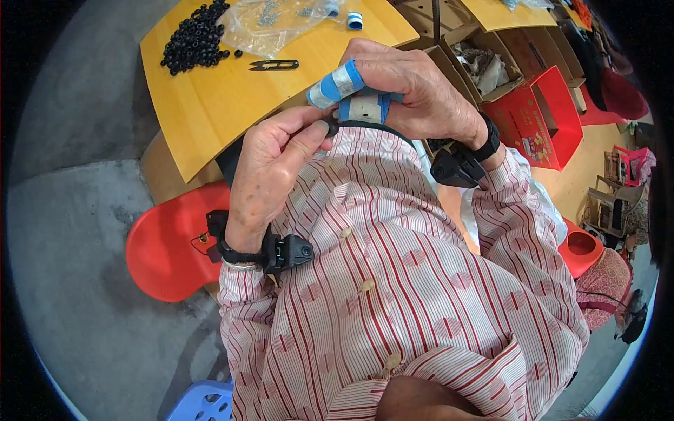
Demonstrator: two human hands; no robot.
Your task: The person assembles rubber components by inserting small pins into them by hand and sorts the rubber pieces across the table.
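Observation:
Just off the near edge of the yellow table, my two hands meet in front of my striped shirt. My left hand (pixel 270 161) pinches a small black round piece (pixel 332 128) between thumb and fingertips. It resembles the loose black pieces (pixel 196 42) heaped on the table. My right hand (pixel 425 84) is closed with its fingers curled toward the left fingertips. Blue and white tape (pixel 337 84) wraps its fingers. Whatever its fingertips hold is hidden. A thin dark band (pixel 382 129) runs under the right fingers; whether it is held I cannot tell.
On the yellow table (pixel 203 112) lie black thread snips (pixel 274 64), a clear plastic bag (pixel 270 28) with small metal parts, and a blue-white tape roll (pixel 354 21). Open cartons (pixel 491 63) and a red box (pixel 537 119) stand right. A red stool (pixel 175 245) is left.

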